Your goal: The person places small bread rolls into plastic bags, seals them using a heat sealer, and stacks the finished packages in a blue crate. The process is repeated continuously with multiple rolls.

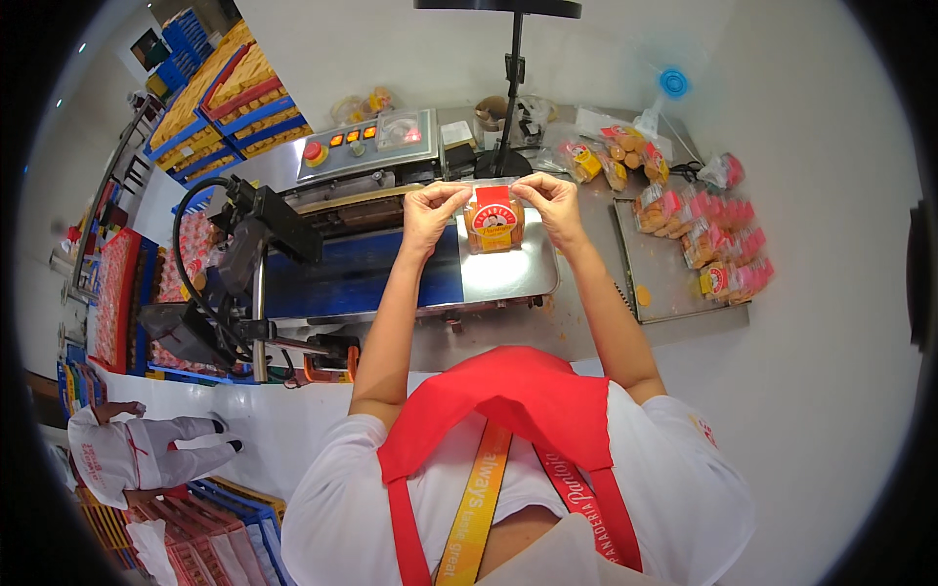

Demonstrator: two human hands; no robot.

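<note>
Sealing step: my left hand point(427, 207) and right hand point(553, 202) pinch the snack bag point(493, 221) top corners above the sealer's steel plate point(532, 273); next needs a level feed into the sealer.

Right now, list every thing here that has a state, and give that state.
Left hand: pinching the bag's top left corner.
Right hand: pinching the bag's top right corner.
Bag: held upright over the steel plate, top edge at the sealer.
Sealer panel: lights glowing orange.
Packed bags: piled on the tray at right.
Crates: stacked, full.
</note>
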